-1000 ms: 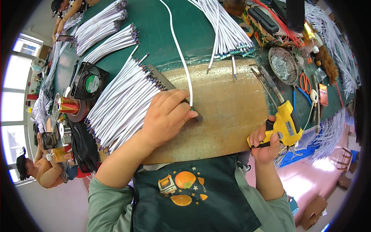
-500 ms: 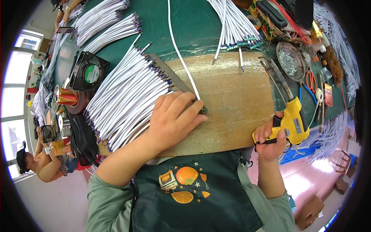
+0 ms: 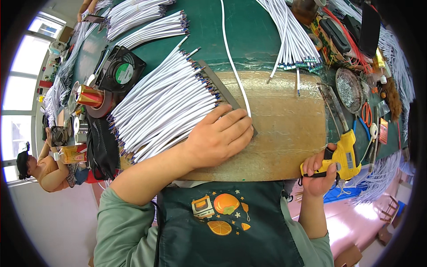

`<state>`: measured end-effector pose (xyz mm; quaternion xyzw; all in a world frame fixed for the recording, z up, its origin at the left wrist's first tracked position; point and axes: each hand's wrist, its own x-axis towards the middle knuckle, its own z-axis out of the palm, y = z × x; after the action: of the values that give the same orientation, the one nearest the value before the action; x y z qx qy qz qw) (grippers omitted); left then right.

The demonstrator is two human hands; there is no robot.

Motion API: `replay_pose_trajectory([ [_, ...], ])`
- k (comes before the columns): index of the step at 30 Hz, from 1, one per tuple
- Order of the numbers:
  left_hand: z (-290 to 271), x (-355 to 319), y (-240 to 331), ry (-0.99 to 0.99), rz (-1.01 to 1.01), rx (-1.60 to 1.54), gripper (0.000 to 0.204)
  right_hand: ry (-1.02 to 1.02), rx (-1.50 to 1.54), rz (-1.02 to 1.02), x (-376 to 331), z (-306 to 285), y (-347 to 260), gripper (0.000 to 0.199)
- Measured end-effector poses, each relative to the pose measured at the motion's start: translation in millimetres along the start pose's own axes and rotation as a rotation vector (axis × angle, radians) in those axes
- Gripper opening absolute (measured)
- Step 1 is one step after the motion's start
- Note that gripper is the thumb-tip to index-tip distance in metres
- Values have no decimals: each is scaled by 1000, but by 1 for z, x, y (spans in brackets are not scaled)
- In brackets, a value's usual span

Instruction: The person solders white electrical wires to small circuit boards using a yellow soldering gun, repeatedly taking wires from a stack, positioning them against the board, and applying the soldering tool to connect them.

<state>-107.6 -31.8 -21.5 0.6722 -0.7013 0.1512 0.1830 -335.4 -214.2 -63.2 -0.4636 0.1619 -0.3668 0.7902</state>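
My left hand [image 3: 221, 139] lies over the near end of a grey bar [image 3: 232, 101], its fingers bent and close together. They are closed on the lower end of a single white cable [image 3: 234, 66], which runs up across the table; that end is hidden under the fingertips. To the left of this hand, many white cables [image 3: 167, 104] lie side by side, their coloured wire ends along the bar. My right hand [image 3: 318, 173] grips a yellow soldering gun [image 3: 346, 155] by its handle at the right edge of the brown board [image 3: 289, 133], with its metal end pointing away from me.
Cable bundles [image 3: 289, 35] with green ends lie at the back, and more [image 3: 138, 18] at back left. A black fan [image 3: 120, 71] and red-gold can [image 3: 89, 95] stand left. At right are a dish of grey bits [image 3: 350, 91] and orange-handled scissors [image 3: 366, 115]. Another person sits far left.
The whole view has shifted, so most things appear further right. My left fingers have drawn closer together over the cable end, covering the small green piece seen before. My right hand keeps its grip.
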Motion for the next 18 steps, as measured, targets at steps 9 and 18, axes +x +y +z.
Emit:
replay_pose_trajectory([
  [9,-3,-19,-20,188,-408,-138,24,-13,-21,6,0,-1,0,47],
  [18,-14,-22,-62,70,-879,-79,10,55,-8,56,-2,0,-3,55],
])
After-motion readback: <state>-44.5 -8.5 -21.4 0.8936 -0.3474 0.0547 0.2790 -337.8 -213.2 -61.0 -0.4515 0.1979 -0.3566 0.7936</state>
